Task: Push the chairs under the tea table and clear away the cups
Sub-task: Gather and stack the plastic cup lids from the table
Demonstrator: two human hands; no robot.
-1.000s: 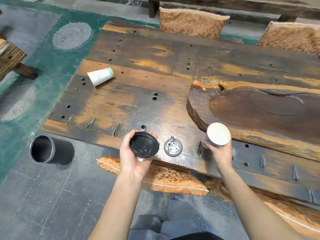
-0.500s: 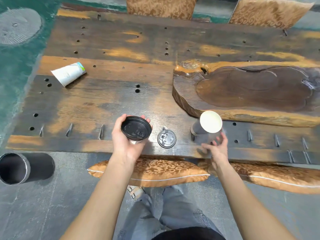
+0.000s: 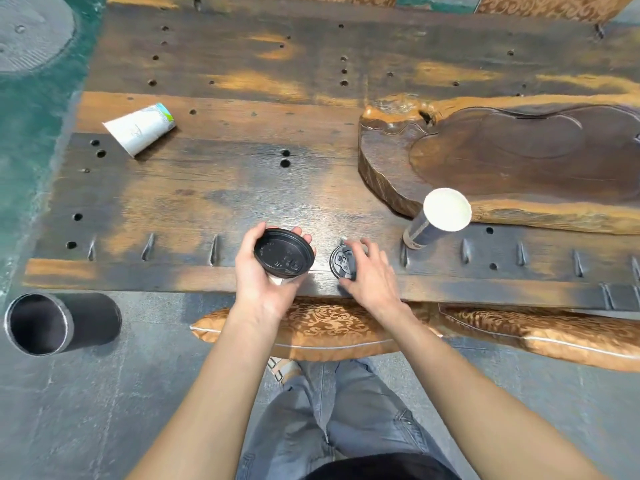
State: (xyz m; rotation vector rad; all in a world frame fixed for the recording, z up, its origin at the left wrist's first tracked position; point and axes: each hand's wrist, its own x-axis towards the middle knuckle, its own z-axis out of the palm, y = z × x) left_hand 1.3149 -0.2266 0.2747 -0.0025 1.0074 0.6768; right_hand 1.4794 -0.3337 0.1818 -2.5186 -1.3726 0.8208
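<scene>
Black-lidded cup (image 3: 284, 256) gripped in left hand (image 3: 256, 285) at the tea table (image 3: 207, 188) edge, right hand (image 3: 374, 282) pinching the loose lid (image 3: 341, 263); open cup (image 3: 446, 209) and tipped white cup (image 3: 138, 129) not yet cleared, near chairs (image 3: 318, 327) apparently tucked under.

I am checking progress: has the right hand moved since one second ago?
Yes. The right hand left the open cup and went left to the loose lid.

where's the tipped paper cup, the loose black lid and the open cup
tipped paper cup (image 3: 140, 131): head view, white side wall
loose black lid (image 3: 341, 261): head view, top face
open cup (image 3: 447, 209): head view, white inside
</scene>
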